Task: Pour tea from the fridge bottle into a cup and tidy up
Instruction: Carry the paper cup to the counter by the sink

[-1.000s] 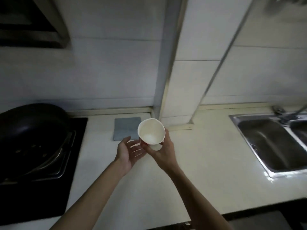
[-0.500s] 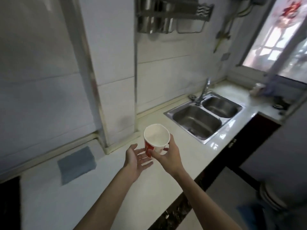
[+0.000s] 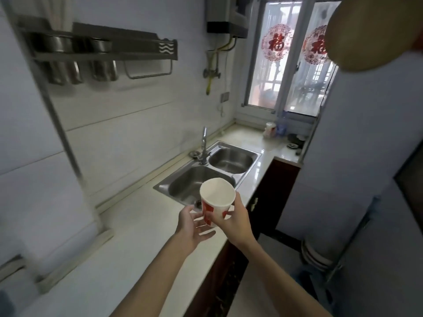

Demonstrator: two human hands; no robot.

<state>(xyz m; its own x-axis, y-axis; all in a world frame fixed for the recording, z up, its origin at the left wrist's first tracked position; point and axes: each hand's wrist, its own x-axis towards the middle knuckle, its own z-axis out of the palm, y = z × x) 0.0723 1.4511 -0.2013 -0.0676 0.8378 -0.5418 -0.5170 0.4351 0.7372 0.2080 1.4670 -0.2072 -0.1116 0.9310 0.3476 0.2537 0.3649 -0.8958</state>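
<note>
**Cup-in-hand stage, head view.** A red-and-white paper cup [image 3: 217, 199] is being gripped around its lower wall by the right hand [image 3: 237, 219], with fingers and thumb curled about it. It is being carried upright in the air above the front edge of the countertop [image 3: 137, 236], in front of the near basin of the double sink [image 3: 248, 173]. Its white interior is being turned toward the camera, and no liquid is being seen in it. The left hand [image 3: 191, 227] is being held open just beside and below the cup, palm up and fingers straight; whether it is touching the cup cannot be told. No tea bottle is being held. The stage is judged to be early, with pouring not yet begun. The next move is judged to be calling for the cup to be set flat on bare countertop, away from the edge. Both hands are thereby being freed for the tall pale appliance [image 3: 366, 156] at the right, probably the fridge.
</note>
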